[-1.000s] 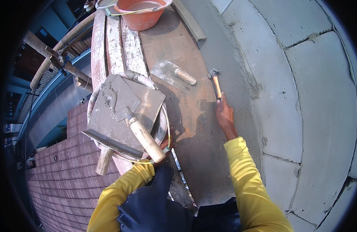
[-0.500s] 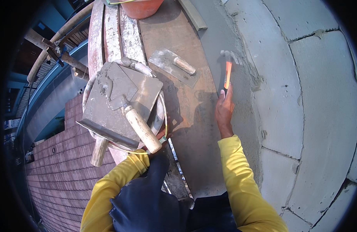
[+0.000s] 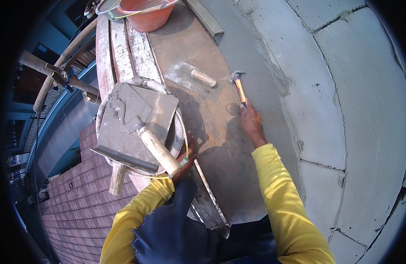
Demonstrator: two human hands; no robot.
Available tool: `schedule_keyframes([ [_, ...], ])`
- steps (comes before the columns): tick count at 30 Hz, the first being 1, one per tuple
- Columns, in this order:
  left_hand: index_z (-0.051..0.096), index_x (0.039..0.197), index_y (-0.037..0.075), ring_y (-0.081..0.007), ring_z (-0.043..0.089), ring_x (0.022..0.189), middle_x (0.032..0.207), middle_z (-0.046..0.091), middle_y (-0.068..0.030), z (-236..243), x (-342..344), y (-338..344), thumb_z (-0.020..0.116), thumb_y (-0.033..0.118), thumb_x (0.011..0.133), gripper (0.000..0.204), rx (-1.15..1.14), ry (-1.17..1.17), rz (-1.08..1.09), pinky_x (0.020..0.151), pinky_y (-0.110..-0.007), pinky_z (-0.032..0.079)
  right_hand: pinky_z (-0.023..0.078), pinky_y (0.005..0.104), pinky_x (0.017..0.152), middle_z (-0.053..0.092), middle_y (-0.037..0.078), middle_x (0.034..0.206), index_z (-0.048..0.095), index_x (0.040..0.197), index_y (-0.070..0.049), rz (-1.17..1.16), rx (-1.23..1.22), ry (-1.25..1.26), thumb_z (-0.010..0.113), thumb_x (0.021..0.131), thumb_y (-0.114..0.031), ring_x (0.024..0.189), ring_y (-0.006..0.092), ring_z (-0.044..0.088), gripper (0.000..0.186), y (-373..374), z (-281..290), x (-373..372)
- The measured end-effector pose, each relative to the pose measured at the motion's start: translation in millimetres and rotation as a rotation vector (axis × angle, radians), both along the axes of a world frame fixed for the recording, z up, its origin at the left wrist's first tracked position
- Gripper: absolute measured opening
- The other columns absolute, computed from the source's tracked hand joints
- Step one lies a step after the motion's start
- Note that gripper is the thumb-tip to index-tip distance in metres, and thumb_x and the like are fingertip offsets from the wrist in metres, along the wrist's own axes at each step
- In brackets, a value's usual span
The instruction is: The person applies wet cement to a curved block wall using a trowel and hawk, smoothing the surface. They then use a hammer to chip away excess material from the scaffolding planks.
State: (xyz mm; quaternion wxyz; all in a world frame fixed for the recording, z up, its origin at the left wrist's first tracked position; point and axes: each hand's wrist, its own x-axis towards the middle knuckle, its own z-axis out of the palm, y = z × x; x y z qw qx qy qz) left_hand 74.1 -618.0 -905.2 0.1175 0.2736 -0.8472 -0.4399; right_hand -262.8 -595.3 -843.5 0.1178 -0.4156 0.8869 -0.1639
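My right hand (image 3: pixel 252 123) is closed around the dark grip of a claw hammer (image 3: pixel 240 91) with an orange shaft. Its metal head points away from me, above the edge between brown board and wet grey mortar. At the left, my left hand (image 3: pixel 189 155) curls against the near right side of a mortar-smeared bucket (image 3: pixel 179 132); its palm and part of its fingers are hidden. Across the bucket lies a flat grey board (image 3: pixel 161 108) with a raised edge. A trowel (image 3: pixel 158 147) rests on it, mortar on its blade. A wooden handle (image 3: pixel 117 179) sticks out below.
A rectangular float (image 3: pixel 193 79) with a wooden handle lies on the brown board (image 3: pixel 181 46). Farther off stand an orange bucket (image 3: pixel 150 20) and a grey bar (image 3: pixel 204 17). Pale block wall (image 3: pixel 317 88) rises at right. Wooden poles (image 3: pixel 75 81) and a tiled roof (image 3: pixel 88 198) are at left.
My right hand has brought the hammer left and nearer, from over the mortar strip toward the brown board. The view has shifted, showing more of the orange bucket. My left hand stays at the bucket.
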Motion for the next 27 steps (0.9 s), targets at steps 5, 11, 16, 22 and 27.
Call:
schedule_keyframes([
  [5,0.024,0.168,-0.004,-0.0443,0.030,0.161,0.178,0.016,-0.0274,10.0,8.4,9.5,0.068,0.023,0.105,0.081,-0.220,-0.084,-0.025,0.127,-0.050,0.036,0.056,0.0512,0.087,0.076,0.023,0.104,0.061,0.142,-0.005,-0.068,-0.162,-0.179,0.067,0.106,-0.032,0.097,0.0446,0.073,0.045,68.2,2.8,23.6],
  [11,0.041,0.162,0.000,-0.0436,0.047,0.151,0.172,0.032,-0.0259,24.8,0.8,11.9,0.067,0.029,0.106,0.068,-0.194,-0.121,0.050,0.119,-0.049,0.047,0.056,0.0503,0.086,0.077,0.018,0.108,0.070,0.123,-0.005,-0.275,-0.126,-0.139,0.084,0.092,-0.027,0.099,0.0405,0.074,0.041,155.6,-17.6,85.8],
  [16,0.062,0.143,0.006,-0.0364,0.064,0.131,0.142,0.065,-0.0193,37.0,-6.7,29.3,0.059,0.034,0.111,0.043,0.131,-0.167,0.072,0.111,-0.048,0.051,0.055,0.0503,0.089,0.077,0.017,0.112,0.069,0.124,-0.006,-0.325,-0.144,-0.204,0.087,0.089,-0.023,0.103,0.0403,0.073,0.043,151.3,-36.7,105.7],
  [22,0.077,0.114,0.003,-0.0411,0.073,0.105,0.109,0.076,-0.0200,68.5,-6.5,20.8,0.067,0.029,0.107,0.029,0.256,-0.243,-0.129,0.093,-0.047,0.058,0.057,0.0450,0.092,0.076,0.020,0.114,0.067,0.131,-0.003,-0.362,-0.232,-0.404,0.081,0.092,-0.015,0.105,0.0361,0.075,0.043,121.4,-3.4,103.8],
  [27,0.076,0.103,0.005,-0.0414,0.073,0.099,0.105,0.076,-0.0215,156.3,36.0,19.1,0.065,0.042,0.106,0.038,0.354,-0.543,-0.047,0.088,-0.050,0.057,0.058,0.0409,0.090,0.077,0.023,0.111,0.066,0.136,0.004,-0.231,-0.216,-0.401,0.073,0.101,-0.017,0.099,0.0330,0.077,0.041,159.1,143.3,112.3],
])
